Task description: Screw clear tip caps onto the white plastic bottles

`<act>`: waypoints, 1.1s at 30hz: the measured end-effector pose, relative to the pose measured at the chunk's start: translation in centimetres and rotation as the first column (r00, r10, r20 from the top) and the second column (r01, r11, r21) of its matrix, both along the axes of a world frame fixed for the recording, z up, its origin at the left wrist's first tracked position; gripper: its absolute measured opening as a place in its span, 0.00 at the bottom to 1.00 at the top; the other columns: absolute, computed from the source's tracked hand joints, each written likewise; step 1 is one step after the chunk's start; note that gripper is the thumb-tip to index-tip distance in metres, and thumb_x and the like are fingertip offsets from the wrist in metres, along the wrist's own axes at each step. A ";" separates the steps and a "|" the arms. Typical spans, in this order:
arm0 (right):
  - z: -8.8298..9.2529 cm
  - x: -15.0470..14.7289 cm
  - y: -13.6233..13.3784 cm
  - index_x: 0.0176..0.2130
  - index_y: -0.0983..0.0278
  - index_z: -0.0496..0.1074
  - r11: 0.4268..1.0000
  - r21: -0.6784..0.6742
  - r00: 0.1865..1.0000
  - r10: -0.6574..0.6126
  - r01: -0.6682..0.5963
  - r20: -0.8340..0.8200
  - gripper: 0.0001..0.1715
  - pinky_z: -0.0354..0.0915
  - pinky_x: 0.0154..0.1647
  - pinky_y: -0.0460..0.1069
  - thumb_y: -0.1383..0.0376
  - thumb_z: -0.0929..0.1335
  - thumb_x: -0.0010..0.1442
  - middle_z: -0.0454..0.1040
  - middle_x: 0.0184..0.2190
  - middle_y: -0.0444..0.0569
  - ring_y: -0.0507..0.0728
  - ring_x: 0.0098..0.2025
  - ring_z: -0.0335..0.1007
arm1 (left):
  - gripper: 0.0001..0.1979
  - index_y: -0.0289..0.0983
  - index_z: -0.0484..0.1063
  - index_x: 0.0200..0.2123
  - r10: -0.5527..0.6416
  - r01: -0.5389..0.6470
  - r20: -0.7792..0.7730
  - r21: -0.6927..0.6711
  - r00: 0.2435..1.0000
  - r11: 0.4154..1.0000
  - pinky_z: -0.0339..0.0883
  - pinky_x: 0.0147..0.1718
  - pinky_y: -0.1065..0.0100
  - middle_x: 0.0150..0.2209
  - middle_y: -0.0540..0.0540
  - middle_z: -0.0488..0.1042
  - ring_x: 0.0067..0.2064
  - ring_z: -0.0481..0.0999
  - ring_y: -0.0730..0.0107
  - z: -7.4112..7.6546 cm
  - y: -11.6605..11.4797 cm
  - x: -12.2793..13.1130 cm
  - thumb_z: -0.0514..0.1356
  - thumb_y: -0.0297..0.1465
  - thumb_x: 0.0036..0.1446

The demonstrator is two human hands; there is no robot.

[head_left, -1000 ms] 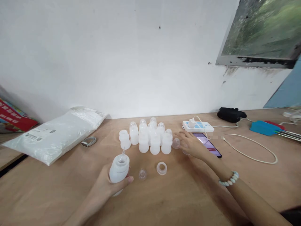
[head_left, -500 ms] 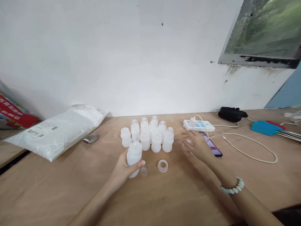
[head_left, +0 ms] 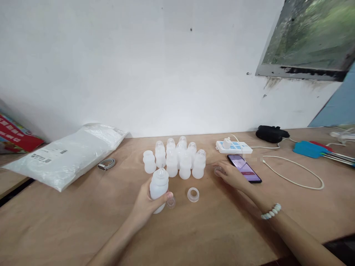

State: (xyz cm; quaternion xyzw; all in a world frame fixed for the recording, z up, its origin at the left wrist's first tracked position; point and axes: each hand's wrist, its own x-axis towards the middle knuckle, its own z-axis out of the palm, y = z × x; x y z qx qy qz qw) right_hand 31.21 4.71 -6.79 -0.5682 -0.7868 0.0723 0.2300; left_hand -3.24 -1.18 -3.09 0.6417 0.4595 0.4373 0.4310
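Note:
My left hand [head_left: 151, 197] is wrapped around a white baby bottle [head_left: 159, 190], held upright with a clear nipple on its top. Close beside its thumb lies a small clear nipple piece [head_left: 171, 201]. A translucent collar ring [head_left: 193, 194] rests flat on the table to the right of that. At the right, my right hand [head_left: 229, 174] has its fingers closed on a clear dome-like cap [head_left: 218, 171], low at the table; the fingers partly hide it. Several capped white bottles [head_left: 185, 166] stand grouped behind, and one bottle without a cap [head_left: 149, 162] stands at their left.
A phone [head_left: 244, 168] lies by my right hand, before a white power strip [head_left: 234, 147] with a cable [head_left: 299, 184]. A plastic mailing bag [head_left: 69, 155] and a watch [head_left: 106, 164] lie left. Blue spatulas [head_left: 310, 149] and a black case [head_left: 271, 133] are at far right.
My right hand has lowered slightly, and its fingers have closed on the clear cap. The bottle in my left hand has tilted a little, so its nipple shows more plainly.

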 end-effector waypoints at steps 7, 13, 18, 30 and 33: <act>1.3 -3.2 0.9 0.46 0.65 0.75 0.997 0.068 0.998 -0.017 0.021 -0.059 0.17 0.64 0.52 0.54 0.72 0.64 0.58 0.77 0.46 0.54 0.62 0.49 0.71 | 0.20 0.36 0.66 0.34 -0.080 0.080 0.019 -0.036 0.997 0.996 0.64 0.30 0.68 0.27 0.51 0.69 0.29 0.68 0.69 -0.1 -0.4 0.6 0.66 0.44 0.46; 5.6 -6.0 -2.1 0.42 0.64 0.74 0.912 0.291 0.910 -0.169 0.290 -0.377 0.17 0.66 0.46 0.57 0.67 0.58 0.66 0.77 0.37 0.54 0.63 0.45 0.72 | 0.19 0.36 0.65 0.34 -0.088 0.088 -0.013 -0.024 0.996 0.996 0.63 0.28 0.69 0.27 0.51 0.68 0.28 0.67 0.69 0.0 -0.8 0.6 0.66 0.43 0.47; 8.3 -11.9 -7.1 0.44 0.63 0.72 0.974 0.173 0.866 0.208 -0.144 -0.455 0.14 0.62 0.29 0.48 0.57 0.64 0.66 0.74 0.27 0.45 0.55 0.28 0.69 | 0.16 0.36 0.67 0.39 -0.066 0.082 -0.167 0.090 0.984 0.993 0.64 0.32 0.68 0.32 0.49 0.72 0.32 0.69 0.67 -0.1 -1.6 1.1 0.65 0.38 0.50; 5.8 -16.9 -8.6 0.30 0.62 0.64 0.988 -0.032 0.840 0.112 -0.152 -0.530 0.12 0.50 0.24 0.45 0.59 0.70 0.52 0.62 0.19 0.38 0.51 0.21 0.58 | 0.10 0.35 0.68 0.33 -0.327 0.328 -0.115 -0.017 0.938 0.945 0.58 0.26 0.73 0.28 0.51 0.70 0.28 0.66 0.72 -0.9 -2.2 1.9 0.57 0.24 0.42; 6.0 -16.7 -8.2 0.29 0.62 0.65 0.992 -0.044 0.869 0.083 -0.120 -0.487 0.13 0.50 0.25 0.45 0.57 0.71 0.53 0.65 0.20 0.40 0.52 0.22 0.59 | 0.09 0.35 0.67 0.32 -0.258 0.259 -0.086 0.001 0.962 0.966 0.56 0.25 0.74 0.27 0.52 0.67 0.27 0.63 0.74 -1.1 -2.2 2.1 0.57 0.24 0.43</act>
